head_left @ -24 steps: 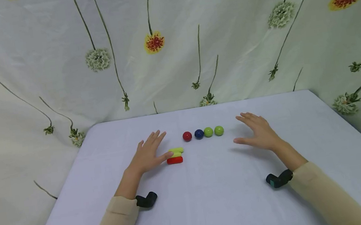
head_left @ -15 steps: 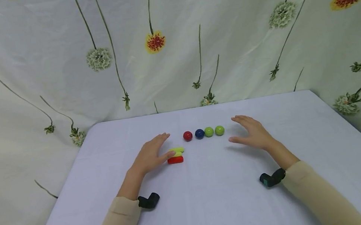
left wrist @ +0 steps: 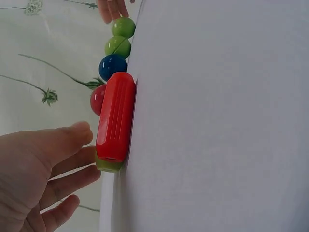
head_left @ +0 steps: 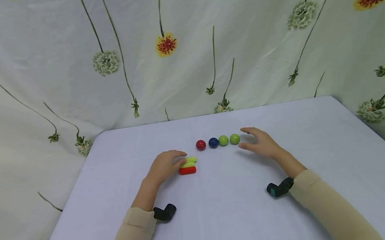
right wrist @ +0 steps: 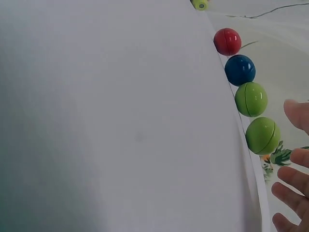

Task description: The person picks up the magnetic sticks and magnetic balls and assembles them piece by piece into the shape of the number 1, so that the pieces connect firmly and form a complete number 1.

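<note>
On the white table, a red grooved block (head_left: 187, 170) lies in front of two yellow-green pieces (head_left: 191, 159). My left hand (head_left: 163, 166) hovers at their left end, thumb and fingers apart around the yellow-green ones; the left wrist view shows a gap between thumb and red block (left wrist: 116, 118). Behind them is a row of glossy balls: a red ball (head_left: 201, 145), a blue ball (head_left: 213, 143) and two green balls (head_left: 223, 140). Close to the right of the last green ball (right wrist: 263, 136), my right hand (head_left: 267, 145) is spread with nothing in it.
The white-covered table (head_left: 225, 212) reaches back to a hanging flower-print cloth (head_left: 187, 76). Each wrist wears a black camera mount, the left one (head_left: 165, 212) and the right one (head_left: 280, 187) both low over the table.
My right hand has moved left toward the last green ball. The left hand has come lower and slightly right, its fingers bending toward the yellow-green pieces. Balls and blocks have stayed put.
</note>
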Demonstrator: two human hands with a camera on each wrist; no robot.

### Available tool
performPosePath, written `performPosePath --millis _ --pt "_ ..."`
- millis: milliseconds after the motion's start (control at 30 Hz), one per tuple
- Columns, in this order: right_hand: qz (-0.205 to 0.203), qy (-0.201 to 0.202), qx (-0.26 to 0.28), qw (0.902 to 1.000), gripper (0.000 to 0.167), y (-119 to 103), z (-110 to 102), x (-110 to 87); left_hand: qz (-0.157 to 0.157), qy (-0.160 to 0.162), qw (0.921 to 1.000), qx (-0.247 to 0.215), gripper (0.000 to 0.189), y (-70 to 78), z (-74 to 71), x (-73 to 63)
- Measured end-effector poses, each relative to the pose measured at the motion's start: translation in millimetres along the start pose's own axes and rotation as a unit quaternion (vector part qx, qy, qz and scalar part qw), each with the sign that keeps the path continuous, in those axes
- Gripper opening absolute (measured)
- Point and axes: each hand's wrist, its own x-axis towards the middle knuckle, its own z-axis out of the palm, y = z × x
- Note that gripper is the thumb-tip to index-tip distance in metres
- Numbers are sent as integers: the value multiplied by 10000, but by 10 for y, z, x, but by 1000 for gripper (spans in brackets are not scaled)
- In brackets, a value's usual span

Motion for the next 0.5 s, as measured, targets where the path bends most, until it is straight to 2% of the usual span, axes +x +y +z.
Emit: performPosePath --millis 300,500 --pt "113 80 160 9998 64 20 100 64 51 148 9999 -50 22 10 20 22" --pt "-81 224 263 9994 61 28 156 93 60 83 9999 74 20 33 30 78"
